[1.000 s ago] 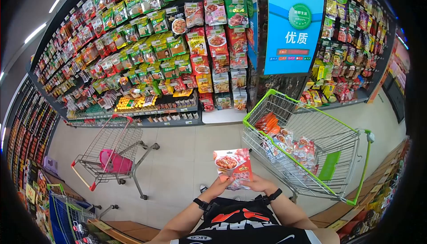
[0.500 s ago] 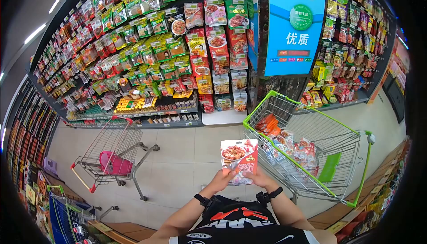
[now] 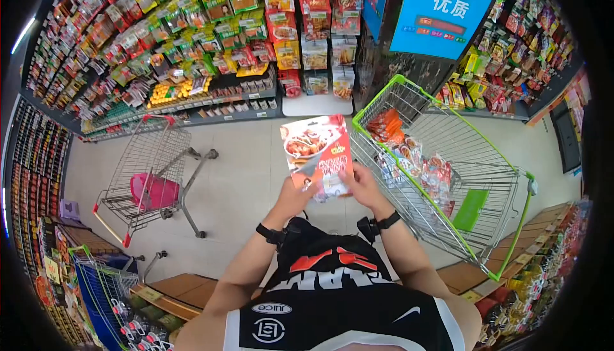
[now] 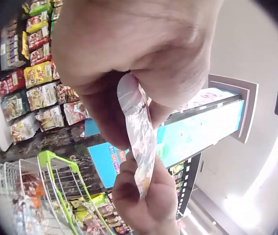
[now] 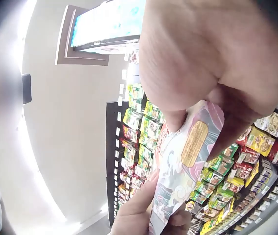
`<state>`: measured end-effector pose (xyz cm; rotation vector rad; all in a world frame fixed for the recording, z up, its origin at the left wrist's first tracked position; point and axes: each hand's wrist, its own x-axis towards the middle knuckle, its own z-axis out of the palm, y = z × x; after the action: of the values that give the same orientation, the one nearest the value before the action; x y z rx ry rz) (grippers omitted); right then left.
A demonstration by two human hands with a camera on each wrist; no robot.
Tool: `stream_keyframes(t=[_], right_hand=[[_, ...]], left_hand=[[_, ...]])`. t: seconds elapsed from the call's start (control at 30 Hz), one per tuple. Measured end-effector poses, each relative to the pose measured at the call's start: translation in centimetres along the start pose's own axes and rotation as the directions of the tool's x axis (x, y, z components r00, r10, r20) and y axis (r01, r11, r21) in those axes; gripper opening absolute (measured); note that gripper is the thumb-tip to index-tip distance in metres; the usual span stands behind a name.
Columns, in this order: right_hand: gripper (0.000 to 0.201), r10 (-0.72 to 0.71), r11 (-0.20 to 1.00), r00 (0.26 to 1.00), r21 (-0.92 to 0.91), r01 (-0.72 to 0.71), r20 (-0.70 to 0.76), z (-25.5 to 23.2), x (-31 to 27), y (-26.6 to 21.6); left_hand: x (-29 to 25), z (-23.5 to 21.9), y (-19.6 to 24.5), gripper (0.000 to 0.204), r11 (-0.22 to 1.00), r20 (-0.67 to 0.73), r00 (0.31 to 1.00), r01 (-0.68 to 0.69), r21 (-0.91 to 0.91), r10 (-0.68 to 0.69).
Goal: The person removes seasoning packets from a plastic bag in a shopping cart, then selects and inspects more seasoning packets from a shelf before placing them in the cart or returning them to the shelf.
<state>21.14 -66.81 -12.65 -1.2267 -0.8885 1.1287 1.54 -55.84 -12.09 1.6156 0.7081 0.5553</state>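
1. just left of the green-trimmed cart, the left hand and right hand, barely open, pinch the red-and-white packet.
2. farther left of that cart stands a red-cornered cart; beyond it, a blue sign.
3. the packet hides some fingers; the head view crops the sign's top.

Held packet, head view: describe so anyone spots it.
Find the green-rimmed cart right of centre. Left of it, the left hand and right hand grip a red and white packet picturing food. Unlike the bags in the cart, it is hand-held.
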Motion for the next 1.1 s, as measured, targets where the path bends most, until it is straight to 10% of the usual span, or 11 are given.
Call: stream_keyframes(t=[0.4,0.43,0.7,1.1], right_hand=[[0.028,0.046,0.998,0.999,0.044,-0.045,-0.022,4.1,13.1,-2.5],[0.029,0.074,0.993,0.997,0.093,-0.072,-0.016,4.3,14.2,-2.5],[0.029,0.18,0.939,0.984,0.299,-0.17,-0.005,6.6,21.7,-1.2],[0.054,-0.151,0.988,0.987,-0.006,0.152,0.061,9.0,33.7,-3.3]], left_hand=[[9.6,-9.3,-0.5,0.022,0.983,-0.049,0.998,0.041,-0.178,-0.05],[10.0,-10.2,0.4,0.025,0.94,-0.046,0.971,0.216,-0.263,-0.236],[15.7,-16.8,-3.0,0.031,0.956,-0.134,0.989,0.017,-0.294,-0.058],[25.2,-23.2,-3.0,0.03,0.926,-0.214,0.975,-0.021,-0.378,-0.065]])
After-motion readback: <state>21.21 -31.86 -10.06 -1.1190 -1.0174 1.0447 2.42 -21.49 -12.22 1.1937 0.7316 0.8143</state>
